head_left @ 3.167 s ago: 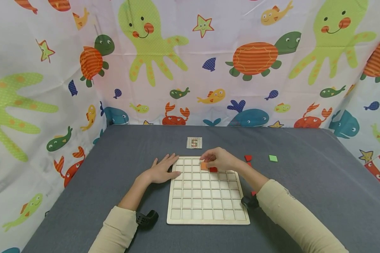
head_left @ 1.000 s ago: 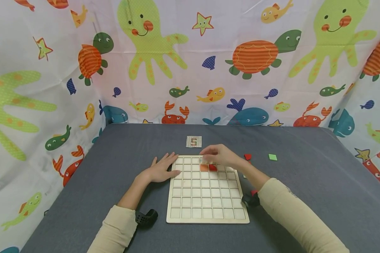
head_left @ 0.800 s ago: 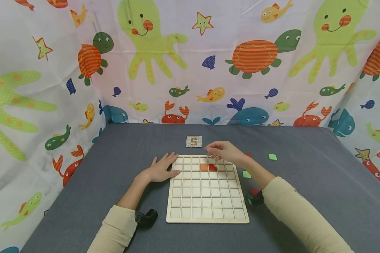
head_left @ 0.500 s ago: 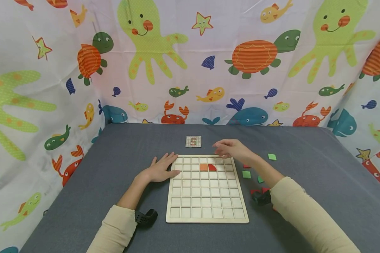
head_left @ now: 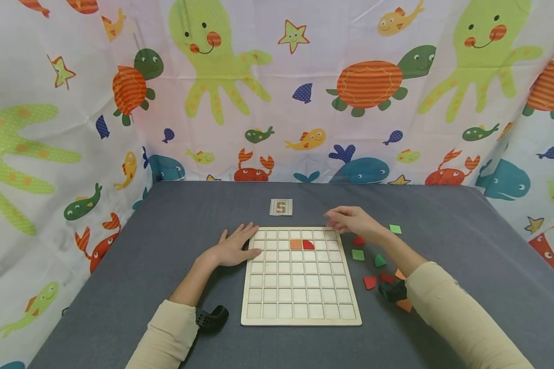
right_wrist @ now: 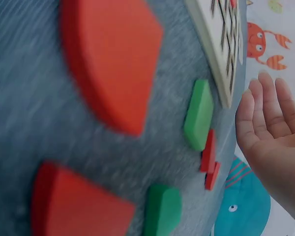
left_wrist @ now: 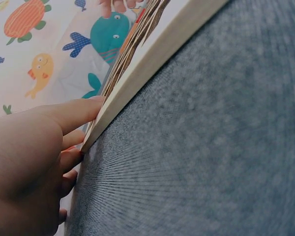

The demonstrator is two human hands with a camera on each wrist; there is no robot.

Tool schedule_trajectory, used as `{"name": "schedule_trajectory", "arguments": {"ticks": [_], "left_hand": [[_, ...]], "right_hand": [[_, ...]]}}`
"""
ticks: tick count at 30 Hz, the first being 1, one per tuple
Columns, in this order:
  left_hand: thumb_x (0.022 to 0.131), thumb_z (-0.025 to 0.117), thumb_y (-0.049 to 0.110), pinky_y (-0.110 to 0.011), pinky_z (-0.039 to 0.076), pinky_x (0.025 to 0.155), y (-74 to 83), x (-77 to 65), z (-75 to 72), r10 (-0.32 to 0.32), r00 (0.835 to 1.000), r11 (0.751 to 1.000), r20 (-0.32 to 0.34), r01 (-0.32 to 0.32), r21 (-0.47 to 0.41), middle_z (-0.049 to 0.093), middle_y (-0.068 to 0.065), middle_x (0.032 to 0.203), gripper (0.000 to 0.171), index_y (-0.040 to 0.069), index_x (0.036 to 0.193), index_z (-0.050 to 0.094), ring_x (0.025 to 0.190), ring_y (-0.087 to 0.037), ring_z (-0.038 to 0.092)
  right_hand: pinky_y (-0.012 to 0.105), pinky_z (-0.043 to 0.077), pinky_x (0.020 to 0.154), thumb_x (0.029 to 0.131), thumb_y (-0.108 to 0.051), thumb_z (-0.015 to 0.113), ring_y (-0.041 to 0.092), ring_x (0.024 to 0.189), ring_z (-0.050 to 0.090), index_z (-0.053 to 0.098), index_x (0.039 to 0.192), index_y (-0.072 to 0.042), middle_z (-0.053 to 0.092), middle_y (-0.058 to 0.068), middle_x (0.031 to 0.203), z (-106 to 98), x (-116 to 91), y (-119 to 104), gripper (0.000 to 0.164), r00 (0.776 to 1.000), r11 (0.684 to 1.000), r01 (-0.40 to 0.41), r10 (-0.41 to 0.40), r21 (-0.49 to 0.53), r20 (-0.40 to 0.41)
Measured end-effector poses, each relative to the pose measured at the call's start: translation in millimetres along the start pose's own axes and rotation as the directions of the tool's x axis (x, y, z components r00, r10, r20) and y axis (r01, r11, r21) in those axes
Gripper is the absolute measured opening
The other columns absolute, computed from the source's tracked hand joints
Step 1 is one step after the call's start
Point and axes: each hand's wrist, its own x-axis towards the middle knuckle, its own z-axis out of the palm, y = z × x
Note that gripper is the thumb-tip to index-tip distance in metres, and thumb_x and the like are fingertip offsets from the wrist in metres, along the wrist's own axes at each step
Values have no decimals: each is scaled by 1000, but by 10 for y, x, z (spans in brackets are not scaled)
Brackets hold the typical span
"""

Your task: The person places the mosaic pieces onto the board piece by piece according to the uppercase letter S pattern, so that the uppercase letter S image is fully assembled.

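Observation:
On the grey table lies a wooden grid board [head_left: 300, 310]. Side by side in its second row sit an orange square tile [head_left: 296, 244] and a red quarter-round tile [head_left: 308, 245]. My left hand [head_left: 233, 250] rests at the board's upper left edge, fingers spread, and in the left wrist view its thumb [left_wrist: 83, 112] touches the rim. Just above the board's upper right corner hovers my right hand [head_left: 357, 223]. In the right wrist view that hand [right_wrist: 275, 128] has loosely bent fingers and holds nothing.
Right of the board lie loose tiles: a green square [head_left: 358, 254], a dark green one [head_left: 380, 261], red ones [head_left: 370, 282], orange ones [head_left: 403, 305] and a light green one [head_left: 395, 229]. A small pattern card [head_left: 281, 207] lies behind the board. A printed curtain hangs beyond.
My right hand has let go of the orange tile, now flat in its cell left of the red one, and has moved right, uncovering more loose tiles. My left hand stays put.

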Motion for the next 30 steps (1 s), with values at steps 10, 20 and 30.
{"name": "schedule_trajectory", "arguments": {"ticks": [10, 20, 30], "left_hand": [[98, 51, 39, -63, -4, 106, 13, -11, -8, 9, 1000, 1000, -2, -9, -9, 14, -17, 156, 71, 4, 152, 22, 143, -35, 5], [98, 51, 40, -63, -4, 106, -4, 3, -1, 3, 1000, 1000, 2, -3, -10, 14, -17, 156, 71, 5, 152, 21, 143, -35, 5], [98, 52, 38, -63, -5, 106, 13, -10, -10, 8, 1000, 1000, 2, -8, -16, 14, -18, 156, 71, 4, 152, 22, 143, -36, 4]], "right_hand": [[39, 49, 88, 102, -27, 47, 32, 104, 57, 48, 133, 8, 59, 24, 116, -111, -99, 138, 47, 999, 999, -39, 38, -31, -26], [34, 50, 85, 100, -31, 53, 29, 101, 59, 51, 132, 5, 62, 19, 113, -254, -218, 233, 49, 998, 993, -51, 46, -104, -47], [30, 49, 84, 100, -24, 53, 30, 103, 58, 50, 132, 6, 61, 21, 116, -360, -351, 290, 44, 999, 991, -43, 39, -127, -29]]}}
